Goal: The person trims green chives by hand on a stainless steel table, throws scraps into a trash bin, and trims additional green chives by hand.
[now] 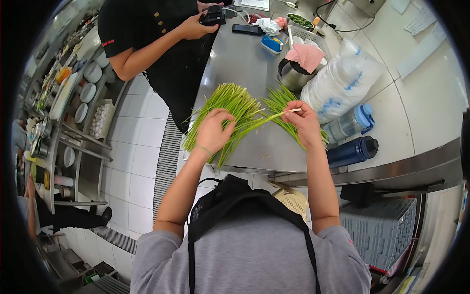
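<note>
A large pile of long thin green vegetable stalks (230, 100) with pale ends, like garlic scapes, lies on the steel table. My left hand (214, 131) rests over the near left side of this pile, thumb and fingers apart. Between the thumb and fingers of my right hand (304, 125) is the pale end of one green stalk (268, 119), which slants down left toward the pile. Beneath and beside my right hand lies a smaller bunch of green stalks (280, 98). Small pale scraps (265, 157) dot the steel table (245, 154) near its front edge.
Across the table's left side a person (147, 39) in black holds a dark device (213, 15). A metal pitcher (293, 73) with a pink cloth, a bag of white plastic (342, 78) and two bottles (352, 151) line the right. A phone (246, 29) lies farther back.
</note>
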{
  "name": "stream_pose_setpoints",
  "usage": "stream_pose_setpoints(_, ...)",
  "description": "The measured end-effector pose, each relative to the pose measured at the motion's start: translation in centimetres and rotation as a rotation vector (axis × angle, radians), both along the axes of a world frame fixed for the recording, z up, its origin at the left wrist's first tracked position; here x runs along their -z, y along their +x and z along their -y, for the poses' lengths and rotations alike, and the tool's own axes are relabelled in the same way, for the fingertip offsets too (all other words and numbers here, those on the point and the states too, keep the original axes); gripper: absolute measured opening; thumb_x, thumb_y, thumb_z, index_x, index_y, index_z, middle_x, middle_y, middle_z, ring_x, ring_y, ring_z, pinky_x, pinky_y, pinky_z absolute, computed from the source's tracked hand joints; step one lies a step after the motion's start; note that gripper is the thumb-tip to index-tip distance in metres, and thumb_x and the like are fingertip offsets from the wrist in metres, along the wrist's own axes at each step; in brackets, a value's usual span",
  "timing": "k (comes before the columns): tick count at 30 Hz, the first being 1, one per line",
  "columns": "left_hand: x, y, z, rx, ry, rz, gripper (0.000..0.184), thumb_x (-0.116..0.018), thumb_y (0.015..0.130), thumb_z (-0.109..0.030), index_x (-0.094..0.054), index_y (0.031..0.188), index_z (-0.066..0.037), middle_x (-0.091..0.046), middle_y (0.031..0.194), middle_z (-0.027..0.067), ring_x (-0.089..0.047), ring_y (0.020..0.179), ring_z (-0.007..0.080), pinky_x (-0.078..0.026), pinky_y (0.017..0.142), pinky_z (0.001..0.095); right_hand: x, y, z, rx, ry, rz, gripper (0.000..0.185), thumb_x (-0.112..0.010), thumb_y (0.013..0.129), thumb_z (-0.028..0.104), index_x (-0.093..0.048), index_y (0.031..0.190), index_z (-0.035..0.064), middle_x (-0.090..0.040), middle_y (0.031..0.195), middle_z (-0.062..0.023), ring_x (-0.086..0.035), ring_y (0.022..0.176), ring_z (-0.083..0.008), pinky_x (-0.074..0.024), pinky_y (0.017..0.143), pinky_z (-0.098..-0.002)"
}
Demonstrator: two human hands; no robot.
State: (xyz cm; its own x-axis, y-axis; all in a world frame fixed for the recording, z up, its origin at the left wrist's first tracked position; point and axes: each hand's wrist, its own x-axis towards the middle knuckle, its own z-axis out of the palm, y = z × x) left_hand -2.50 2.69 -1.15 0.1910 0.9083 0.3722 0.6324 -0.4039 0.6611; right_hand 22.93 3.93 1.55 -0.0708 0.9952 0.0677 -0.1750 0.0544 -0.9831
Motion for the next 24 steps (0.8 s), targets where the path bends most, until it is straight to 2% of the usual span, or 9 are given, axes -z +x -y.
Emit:
stream_pose_setpoints(3,-1.8,3.0,-0.8,0.169,-0.107,0.283,0.017,-0.057,0.079,-0.014,-0.061,0.089,-0.001,-0.06,0.093,0.0116,-0.056,0.088,0.0226,-0.043,0.076,0.0281,0.2,0.1,0.0,-0.065,0.015,-0.088,0.029,-0.061,0.072,-0.003,-0.051,0.1,0.001,-0.059,0.085,-0.0068,-0.056,0.077,-0.0121,-0.0476,0.072,-0.0259)
stream_pose_setpoints(5,-1.8,4.4,-1.5,0.405,-0.639,0.574,0.02,-0.057,0.081,-0.014,-0.06,0.091,0.002,-0.061,0.088,0.0062,-0.055,0.08,0.0127,-0.044,0.072,0.0244,0.9,0.3,-0.5,-0.129,0.044,-0.101,0.032,-0.06,0.072,-0.004,-0.05,0.102,0.0013,-0.058,0.088,-0.0075,-0.056,0.079,-0.0129,-0.0477,0.073,-0.0267)
stream_pose_setpoints(6,-1.4,4.9,-1.7,0.393,-0.635,0.572,0.02,-0.057,0.081,-0.014,-0.06,0.091,0.002,-0.061,0.088,0.0062,-0.055,0.08,0.0127,-0.044,0.072,0.0244,1.5,0.3,-0.6,-0.151,0.052,-0.114,0.034,-0.061,0.072,-0.004,-0.049,0.103,0.0019,-0.058,0.089,-0.0077,-0.057,0.08,-0.0135,-0.0475,0.074,-0.0274)
stream_pose_setpoints(8,-0.1,5.6,-2.0,0.378,-0.646,0.518,0.022,-0.06,0.078,-0.018,-0.061,0.088,0.002,-0.057,0.067,0.0006,-0.05,0.061,0.0056,-0.042,0.054,0.0208,2.7,0.2,-0.7,-0.181,0.064,-0.143,0.036,-0.061,0.072,-0.004,-0.049,0.105,0.0025,-0.058,0.091,-0.0079,-0.057,0.08,-0.014,-0.0474,0.075,-0.0281)
stream_pose_setpoints(11,1.0,6.3,-1.7,0.255,-0.641,0.536,0.018,-0.06,0.077,-0.015,-0.062,0.085,0.001,-0.057,0.065,0.0019,-0.049,0.053,0.0058,-0.039,0.047,0.0211,4.0,-0.4,0.0,-0.102,-0.019,-0.325,0.037,-0.06,0.075,0.0,-0.047,0.109,0.004,-0.058,0.093,-0.008,-0.057,0.08,-0.0149,-0.0471,0.072,-0.0282)
stream_pose_setpoints(13,1.5,6.4,-1.4,0.211,-0.656,0.472,0.017,-0.06,0.078,-0.015,-0.061,0.085,0.001,-0.057,0.067,0.002,-0.05,0.057,0.0065,-0.041,0.048,0.0214,5.3,-0.6,0.3,-0.074,-0.292,-0.428,0.034,-0.058,0.078,0.006,-0.047,0.11,0.005,-0.058,0.094,-0.0083,-0.057,0.08,-0.0151,-0.0465,0.067,-0.0274)
stream_pose_setpoints(18,3.3,6.5,-0.5,0.165,-0.719,0.494,0.015,-0.06,0.078,-0.013,-0.058,0.083,0.002,-0.056,0.068,0.0025,-0.051,0.058,0.0074,-0.042,0.05,0.0216,7.3,-1.9,0.9,-0.124,-0.313,-0.279,0.015,-0.059,0.08,0.016,-0.059,0.085,0.0011,-0.06,0.075,-0.0029,-0.057,0.062,-0.0115,-0.0453,0.056,-0.0224)
stream_pose_setpoints(22,4.3,6.0,-0.2,0.15,-0.711,0.632,0.015,-0.062,0.076,-0.014,-0.059,0.075,0.0,-0.054,0.06,0.0008,-0.047,0.052,0.006,-0.038,0.048,0.0202,7.3,-2.4,0.9,-0.204,-0.34,-0.195,0.014,-0.058,0.081,0.016,-0.059,0.083,0.0019,-0.06,0.073,-0.0025,-0.057,0.063,-0.0101,-0.0444,0.056,-0.0219)
stream_pose_setpoints(24,4.7,5.7,-0.1,0.15,-0.729,0.652,0.014,-0.062,0.076,-0.014,-0.058,0.075,0.0,-0.054,0.06,0.0008,-0.046,0.052,0.0062,-0.038,0.048,0.0199,7.5,-2.3,0.7,-0.194,-0.241,0.063,0.014,-0.057,0.081,0.016,-0.059,0.081,0.0025,-0.059,0.071,-0.0024,-0.055,0.058,-0.0083,-0.0434,0.055,-0.0201)
